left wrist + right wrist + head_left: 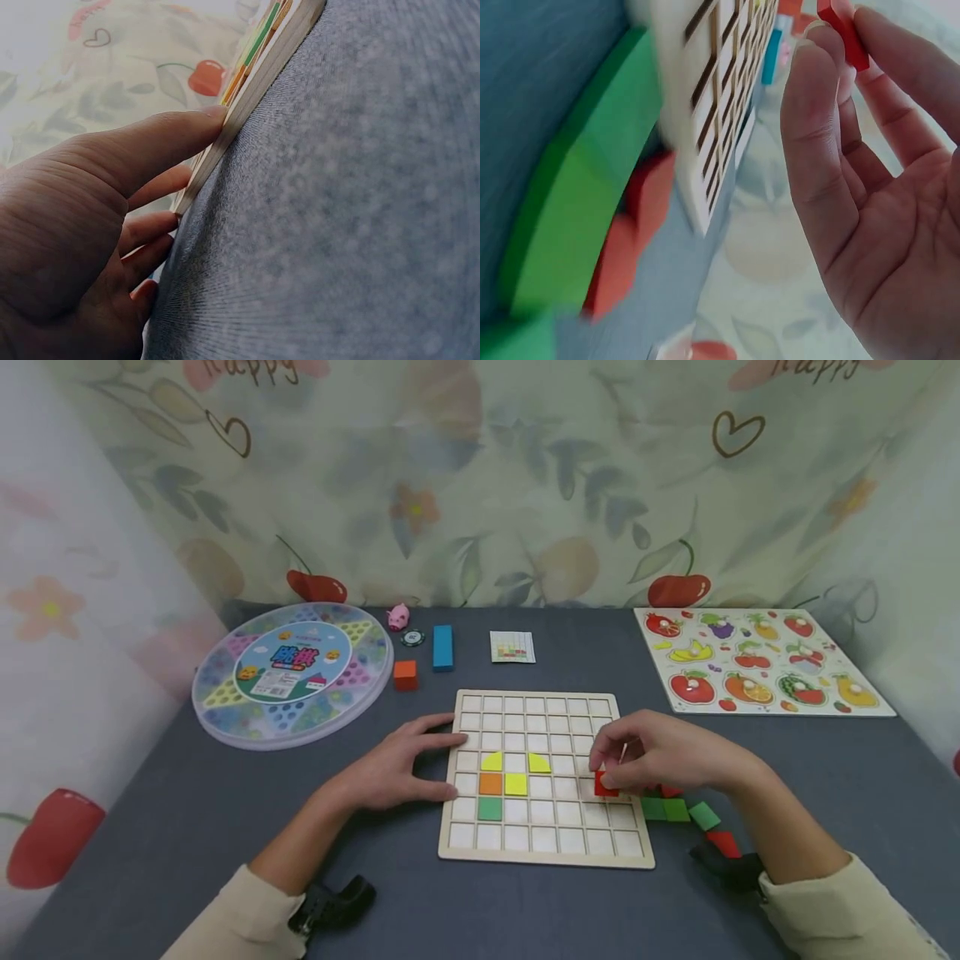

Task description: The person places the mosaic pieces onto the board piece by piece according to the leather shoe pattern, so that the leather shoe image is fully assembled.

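Observation:
A wooden grid board (547,858) lies on the dark table, with yellow, orange and green tiles in its left cells. My right hand (663,756) pinches a red square tile (606,785) between thumb and fingers, over the board's right side; the right wrist view shows this red tile (844,30) held above the surface. My left hand (397,764) touches the board's left edge with extended thumb and fingers. In the left wrist view its thumb (165,142) rests against the board's side. Loose green tiles (677,810) and red tiles (723,843) lie right of the board, partly under my right arm.
A round Chinese checkers box (360,702) stands at the back left. Near it are a pink pig figure (398,617), a chip (412,637), an orange cube (405,676) and a blue block (443,648). A pattern card (512,647) lies behind the board, a fruit puzzle (765,664) at back right.

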Motion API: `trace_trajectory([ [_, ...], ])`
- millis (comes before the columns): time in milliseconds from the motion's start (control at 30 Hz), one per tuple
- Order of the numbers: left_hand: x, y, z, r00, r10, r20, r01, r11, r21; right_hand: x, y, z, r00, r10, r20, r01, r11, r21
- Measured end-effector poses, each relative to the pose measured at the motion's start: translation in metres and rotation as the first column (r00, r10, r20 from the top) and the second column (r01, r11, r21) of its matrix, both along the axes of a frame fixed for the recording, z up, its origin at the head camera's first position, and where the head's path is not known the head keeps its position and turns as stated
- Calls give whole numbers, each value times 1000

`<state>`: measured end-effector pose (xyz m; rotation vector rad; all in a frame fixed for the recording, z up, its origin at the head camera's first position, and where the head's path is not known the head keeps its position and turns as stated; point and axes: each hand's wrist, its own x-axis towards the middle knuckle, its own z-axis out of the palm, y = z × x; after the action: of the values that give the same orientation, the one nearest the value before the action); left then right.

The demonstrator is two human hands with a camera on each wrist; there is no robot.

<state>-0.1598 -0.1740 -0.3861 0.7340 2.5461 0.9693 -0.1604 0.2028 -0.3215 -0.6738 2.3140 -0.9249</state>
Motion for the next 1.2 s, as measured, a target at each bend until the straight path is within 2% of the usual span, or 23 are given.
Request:
trace_trajectory([
  [300, -2, 2, -1, 1000, -14, -17, 14, 1000, -5, -12, -46, -5, 998, 33, 47, -32, 999, -35],
  [600, -2, 2, 1, 1000, -15, -26, 14, 1000, -12, -10, -77, -19, 993, 90, 71, -87, 995, -45],
  [800, -2, 1, 0, 1000, -9, -26, 8, 1000, -12, -4, -96, -18, 993, 111, 26, -111, 994, -16],
  [933, -1, 1, -1, 1000, -4, -25, 4, 1000, -21, 1, -103, -18, 996, 91, -10, -91, 996, 22],
  [1200, 0, 0, -1, 1000, -2, -29, 2, 1000, -9, 8, -110, -16, 984, 111, -140, -94, 988, 122],
])
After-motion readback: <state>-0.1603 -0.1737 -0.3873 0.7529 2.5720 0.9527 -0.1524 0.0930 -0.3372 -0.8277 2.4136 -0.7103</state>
